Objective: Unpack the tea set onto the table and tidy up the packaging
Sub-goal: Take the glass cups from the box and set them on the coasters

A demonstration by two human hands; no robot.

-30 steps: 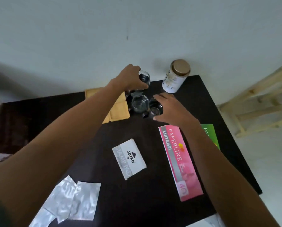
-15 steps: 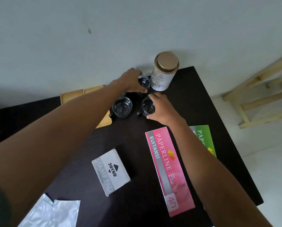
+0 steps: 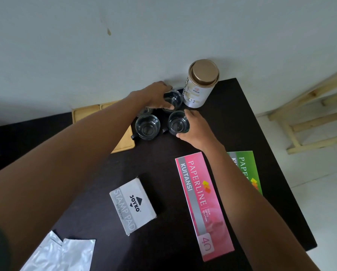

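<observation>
Several small glass tea cups stand at the far middle of the dark table (image 3: 232,124). My left hand (image 3: 154,94) grips the rear glass cup (image 3: 173,98), close to the wall. My right hand (image 3: 195,130) holds the front right glass cup (image 3: 178,123) by its side. A third glass cup (image 3: 147,126) with a dark handle stands free to the left of it. Another cup (image 3: 145,110) is mostly hidden under my left wrist. A white tea tin (image 3: 200,85) with a gold lid stands right of the rear cup. Silver foil packets (image 3: 65,253) lie at the near left.
Wooden trays (image 3: 87,114) lie left of the cups, partly under my left arm. A grey stamp pad box (image 3: 133,207), a pink receipt book (image 3: 203,204) and a green one (image 3: 246,169) lie on the near half. A wooden stool (image 3: 310,118) stands off the right edge.
My view has shifted, so everything sits lower and left in frame. Both hands stay on their cups; the right-hand cup now stands a little farther from the third cup.
</observation>
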